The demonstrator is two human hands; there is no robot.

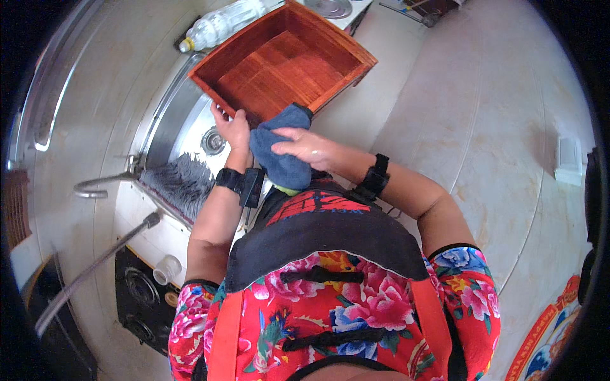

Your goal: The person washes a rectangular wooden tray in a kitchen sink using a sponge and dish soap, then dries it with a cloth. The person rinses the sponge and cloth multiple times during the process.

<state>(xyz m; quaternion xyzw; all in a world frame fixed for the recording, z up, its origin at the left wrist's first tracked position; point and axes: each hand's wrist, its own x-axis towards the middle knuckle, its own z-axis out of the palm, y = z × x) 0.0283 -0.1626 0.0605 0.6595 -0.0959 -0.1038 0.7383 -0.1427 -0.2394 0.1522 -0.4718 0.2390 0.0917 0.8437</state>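
Note:
A reddish-brown wooden drawer or open box (286, 71) is tilted over the right part of a steel sink, its inside facing up. My left hand (233, 128) grips its near left edge, with the thumb at the rim. In my right hand (305, 146) is a folded blue-grey cloth (281, 162), pressed between thumb and fingers; its upper end lies against the near corner of the wooden box. The underside of the box is hidden.
A steel sink (167, 105) holds a shaggy grey mat (183, 181) at its near end. A faucet (95, 186) stands left of it. Beyond lies a clear plastic bottle (224, 26). A gas stove (136, 290) and a plastic jar (167, 270) are at lower left.

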